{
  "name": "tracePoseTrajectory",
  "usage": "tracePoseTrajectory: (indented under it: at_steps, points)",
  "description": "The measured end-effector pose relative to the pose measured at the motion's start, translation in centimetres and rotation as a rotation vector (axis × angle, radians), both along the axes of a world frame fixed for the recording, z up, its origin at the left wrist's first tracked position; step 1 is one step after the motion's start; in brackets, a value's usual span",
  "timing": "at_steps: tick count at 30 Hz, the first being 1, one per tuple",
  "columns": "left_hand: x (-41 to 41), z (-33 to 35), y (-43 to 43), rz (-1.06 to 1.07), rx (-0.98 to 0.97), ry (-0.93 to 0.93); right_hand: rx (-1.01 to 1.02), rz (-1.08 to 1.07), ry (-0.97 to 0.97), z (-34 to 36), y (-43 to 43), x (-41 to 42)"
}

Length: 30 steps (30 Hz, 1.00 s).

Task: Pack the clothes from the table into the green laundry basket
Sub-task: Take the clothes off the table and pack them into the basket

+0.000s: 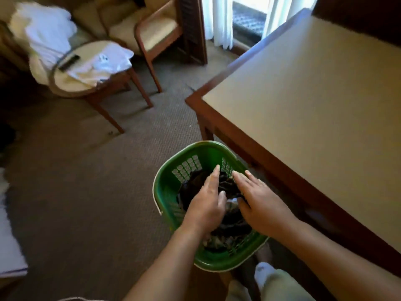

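Note:
The green laundry basket (167, 190) stands on the carpet beside the big table (303, 109). Dark clothes (227, 185) lie bunched inside it, with a bit of pale fabric between my hands. My left hand (206, 203) lies flat on the pile, fingers stretched forward. My right hand (258, 198) rests palm down on the clothes next to it, fingers spread. Neither hand grips anything that I can see. The table top in view is bare.
A small round side table (65, 83) at the left carries white cloth (108, 59) and a dark remote (69, 61). More white cloth (47, 29) lies on a chair behind it. A wooden armchair (156, 33) stands near the curtains. My socked foot (263, 272) is below the basket.

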<state>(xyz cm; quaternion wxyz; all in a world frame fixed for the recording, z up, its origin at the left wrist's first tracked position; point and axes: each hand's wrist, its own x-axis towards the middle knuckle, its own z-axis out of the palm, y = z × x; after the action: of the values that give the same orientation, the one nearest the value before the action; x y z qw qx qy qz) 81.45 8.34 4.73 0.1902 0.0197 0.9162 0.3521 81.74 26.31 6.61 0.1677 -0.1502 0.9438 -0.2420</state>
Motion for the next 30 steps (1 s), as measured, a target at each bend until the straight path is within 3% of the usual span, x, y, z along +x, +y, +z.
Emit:
tracePoseTrajectory:
  at_steps: [6,13,23,30]
  points:
    - [-1.7,10.3,2.8,-0.196,-0.006,0.193,-0.046,-0.166,0.234,8.9,2.0,2.2]
    - [-3.4,15.8,9.9,-0.435,0.066,0.365,-0.044,-0.450,0.372,13.8,6.5,4.5]
    - [-3.0,18.6,23.5,-0.769,0.129,0.407,-0.006,-0.843,0.460,16.0,15.8,9.7]
    - [-0.3,18.9,35.0,-0.957,0.121,0.319,-0.004,-1.131,0.466,15.9,24.9,15.0]
